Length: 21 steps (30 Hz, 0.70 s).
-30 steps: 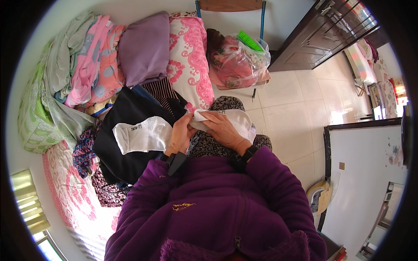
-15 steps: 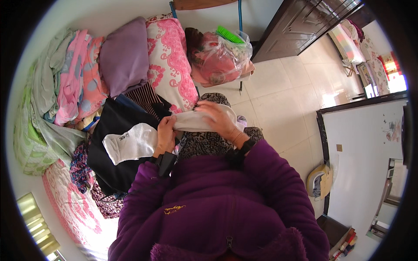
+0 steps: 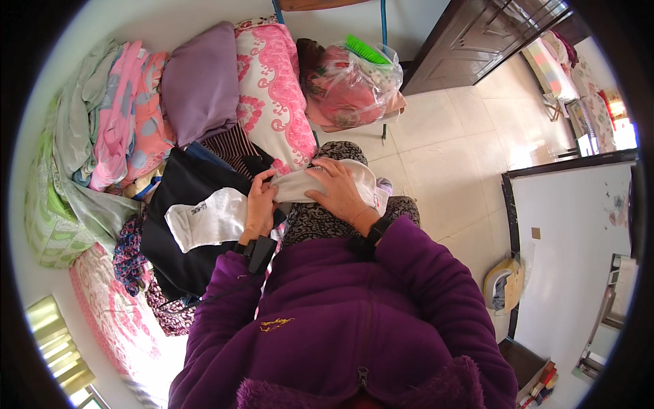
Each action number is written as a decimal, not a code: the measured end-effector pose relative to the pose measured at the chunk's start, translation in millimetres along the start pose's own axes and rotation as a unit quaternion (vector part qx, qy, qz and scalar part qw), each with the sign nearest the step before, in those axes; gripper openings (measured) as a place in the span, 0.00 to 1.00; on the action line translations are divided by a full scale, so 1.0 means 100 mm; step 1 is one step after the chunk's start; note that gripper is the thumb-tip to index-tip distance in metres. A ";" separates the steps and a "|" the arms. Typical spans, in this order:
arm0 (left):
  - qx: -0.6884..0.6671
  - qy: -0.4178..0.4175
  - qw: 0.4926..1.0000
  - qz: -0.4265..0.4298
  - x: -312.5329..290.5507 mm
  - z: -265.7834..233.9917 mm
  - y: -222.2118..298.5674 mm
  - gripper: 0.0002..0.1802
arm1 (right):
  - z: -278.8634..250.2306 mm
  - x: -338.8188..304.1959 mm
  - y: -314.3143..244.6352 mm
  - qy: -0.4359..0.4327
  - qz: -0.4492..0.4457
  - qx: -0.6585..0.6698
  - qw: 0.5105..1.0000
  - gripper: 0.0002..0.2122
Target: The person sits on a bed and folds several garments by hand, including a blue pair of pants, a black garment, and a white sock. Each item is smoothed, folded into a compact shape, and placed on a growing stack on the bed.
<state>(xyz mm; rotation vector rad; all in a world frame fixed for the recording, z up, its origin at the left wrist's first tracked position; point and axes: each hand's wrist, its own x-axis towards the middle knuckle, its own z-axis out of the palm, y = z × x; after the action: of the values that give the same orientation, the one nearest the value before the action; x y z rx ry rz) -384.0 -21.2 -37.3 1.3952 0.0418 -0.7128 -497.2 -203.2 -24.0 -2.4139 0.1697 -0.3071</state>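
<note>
While seated by the bed [image 3: 102, 320] | left hand [image 3: 261, 203] grips white cloth [image 3: 320, 180] | right hand [image 3: 339, 189] presses flat, fingers spread, on it

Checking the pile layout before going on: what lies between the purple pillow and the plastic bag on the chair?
In the head view, a pink-and-white patterned pillow lies between the purple pillow and the plastic bag.
</note>
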 end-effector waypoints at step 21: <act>0.204 -0.033 0.966 0.157 0.03 0.28 -0.13 0.17 | 0.23 0.04 -0.08 -0.011 -0.008 -0.065 0.998 0.22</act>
<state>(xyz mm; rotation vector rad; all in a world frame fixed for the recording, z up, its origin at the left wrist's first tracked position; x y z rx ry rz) -398.4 -47.3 -44.1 1.7185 -0.3912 -0.5173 -487.0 -183.5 -35.0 -2.5484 0.1641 -0.2843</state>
